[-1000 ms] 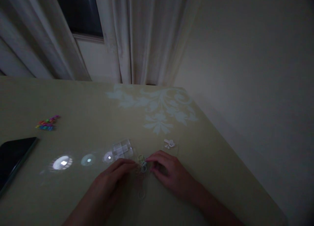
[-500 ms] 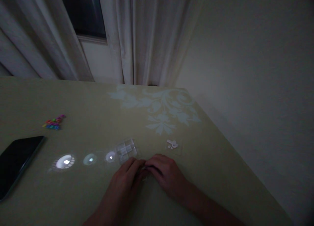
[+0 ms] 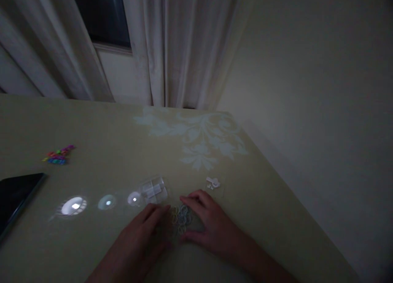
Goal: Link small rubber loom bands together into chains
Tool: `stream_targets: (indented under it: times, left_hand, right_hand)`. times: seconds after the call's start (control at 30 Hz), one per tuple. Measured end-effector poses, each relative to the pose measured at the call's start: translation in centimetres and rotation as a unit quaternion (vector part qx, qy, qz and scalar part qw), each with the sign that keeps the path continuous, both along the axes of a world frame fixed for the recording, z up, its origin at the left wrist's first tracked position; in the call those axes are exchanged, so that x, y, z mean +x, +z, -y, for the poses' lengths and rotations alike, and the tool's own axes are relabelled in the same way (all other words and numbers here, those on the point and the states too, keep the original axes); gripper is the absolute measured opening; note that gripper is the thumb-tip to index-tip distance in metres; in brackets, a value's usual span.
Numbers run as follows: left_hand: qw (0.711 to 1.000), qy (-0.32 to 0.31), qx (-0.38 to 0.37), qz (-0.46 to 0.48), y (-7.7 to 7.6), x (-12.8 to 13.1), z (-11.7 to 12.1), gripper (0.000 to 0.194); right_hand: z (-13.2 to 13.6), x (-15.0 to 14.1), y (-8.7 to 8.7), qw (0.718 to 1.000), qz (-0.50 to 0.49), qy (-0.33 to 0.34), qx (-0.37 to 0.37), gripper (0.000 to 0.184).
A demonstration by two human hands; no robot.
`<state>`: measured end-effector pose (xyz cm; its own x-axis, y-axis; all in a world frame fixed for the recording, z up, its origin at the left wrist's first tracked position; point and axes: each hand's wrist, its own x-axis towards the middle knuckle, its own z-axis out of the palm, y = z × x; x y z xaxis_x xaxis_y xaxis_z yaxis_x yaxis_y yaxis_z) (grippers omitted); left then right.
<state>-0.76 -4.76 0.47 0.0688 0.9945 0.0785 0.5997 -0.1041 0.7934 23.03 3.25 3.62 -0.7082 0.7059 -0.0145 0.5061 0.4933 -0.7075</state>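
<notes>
Between our left hand (image 3: 139, 229) and right hand (image 3: 209, 219), small rings (image 3: 182, 219) now lie exposed in a loose cluster. We've parted both hands, fingers open, so no ring looks gripped.

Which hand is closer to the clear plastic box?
Left. The left hand is just on the near side of the clear plastic box; the right hand is farther off, rightward, beside the small rings.

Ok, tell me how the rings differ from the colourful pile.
The rings are pale; the colourful pile shows pink, orange and blue. The rings lie between the left hand and right hand, while the colourful pile lies apart from both. Both are groups of small pieces on the table.
</notes>
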Motion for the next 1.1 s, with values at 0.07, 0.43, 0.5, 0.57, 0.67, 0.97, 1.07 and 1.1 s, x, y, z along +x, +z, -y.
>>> stream_targets:
  times: [0.07,0.43,0.5,0.57,0.67,0.97,1.07,1.1]
  left_hand:
    - [1.0,0.001,0.004,-0.02,-0.5,0.9,-0.1,0.041]
    - [0.999,0.019,0.031,0.037,0.8,2.0,-0.8,0.021]
    - [0.998,0.008,0.031,0.061,1.4,1.1,-0.7,0.026]
    - [0.997,-0.01,0.034,0.07,2.0,0.1,-0.6,0.032]
    - [0.998,-0.034,0.036,0.043,2.5,-1.4,-0.3,0.037]
    - [0.998,-0.018,0.002,-0.064,-0.8,-0.2,0.4,0.05]
    - [0.998,0.01,0.044,-0.045,-1.2,2.1,-0.1,0.037]
    - [0.998,0.014,0.046,-0.039,-1.1,2.7,-0.3,0.033]
  right_hand:
    - [0.4,-0.6,-0.2,1.0,0.012,0.012,-0.005,0.062]
    - [0.5,-1.6,-0.9,0.994,-0.104,-0.033,0.005,0.017]
    - [0.4,-1.1,-0.4,0.991,-0.129,-0.03,-0.009,0.022]
    - [0.3,-0.7,-0.1,0.99,-0.137,-0.026,-0.015,0.025]
    - [-0.2,0.1,0.2,0.991,-0.131,-0.033,0.012,0.026]
    - [0.0,-0.4,-0.6,1.0,-0.008,-0.026,0.001,0.056]
    - [0.5,-1.6,-1.0,1.0,-0.013,-0.013,0.001,0.033]
    - [0.6,-1.9,-1.1,1.0,-0.011,-0.014,0.005,0.029]
